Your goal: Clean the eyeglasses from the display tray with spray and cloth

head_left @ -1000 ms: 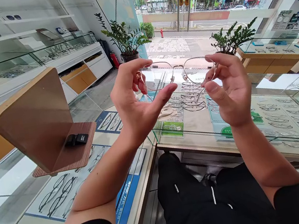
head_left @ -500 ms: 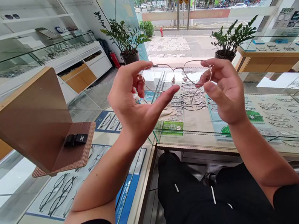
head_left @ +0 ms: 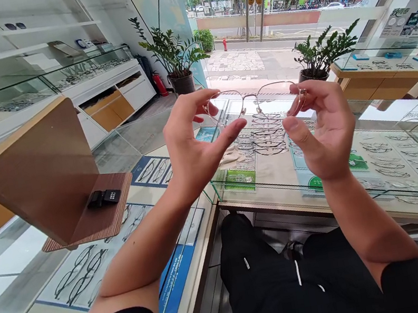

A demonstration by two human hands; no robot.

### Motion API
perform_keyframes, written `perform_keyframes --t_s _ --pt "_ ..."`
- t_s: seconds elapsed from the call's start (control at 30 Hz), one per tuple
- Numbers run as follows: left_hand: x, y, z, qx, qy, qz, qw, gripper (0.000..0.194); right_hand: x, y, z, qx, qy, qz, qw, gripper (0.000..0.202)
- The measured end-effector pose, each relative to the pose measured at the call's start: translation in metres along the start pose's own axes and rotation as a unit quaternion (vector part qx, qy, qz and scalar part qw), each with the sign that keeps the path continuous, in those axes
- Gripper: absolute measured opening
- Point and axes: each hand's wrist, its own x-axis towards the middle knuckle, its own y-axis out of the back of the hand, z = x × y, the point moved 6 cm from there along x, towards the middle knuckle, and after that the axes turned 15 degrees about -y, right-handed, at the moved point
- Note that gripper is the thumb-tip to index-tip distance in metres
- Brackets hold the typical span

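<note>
A pair of thin metal-rimmed eyeglasses (head_left: 250, 96) is held up between my two hands, above the glass counter. My left hand (head_left: 199, 134) is closed on the left end of the frame, index finger along the top of the rim and thumb stretched below the lens. At the other end, my right hand (head_left: 319, 124) grips the right side of the frame between fingers and thumb. The lenses are clear and face me. The temples are mostly hidden behind the hands.
A wooden stand (head_left: 47, 173) with a small black object (head_left: 103, 196) on its base stands on the left counter. Rows of eyeglasses (head_left: 267, 136) lie inside the glass display case (head_left: 263, 195). Potted plants (head_left: 176, 55) stand behind it, near the glass doors.
The eyeglasses and both hands have shifted slightly to the right. My right hand has turned a little, and its thumb now sits lower beside the rim.
</note>
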Motion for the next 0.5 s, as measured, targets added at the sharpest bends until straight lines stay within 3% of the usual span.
perform_keyframes --t_s 0.2,0.37,0.5 --pt "0.000 0.004 0.001 0.038 -0.013 0.018 0.999 0.059 -0.001 0.000 0.008 -0.012 -0.052 -0.005 0.999 0.041" --pt "-0.002 0.006 0.000 0.042 -0.036 0.040 0.998 0.067 -0.004 -0.011 0.033 0.040 -0.137 -0.057 0.988 0.038" --pt "-0.003 0.001 -0.002 0.020 -0.022 0.032 0.999 0.064 -0.008 -0.013 0.040 0.081 -0.158 -0.053 0.983 0.036"
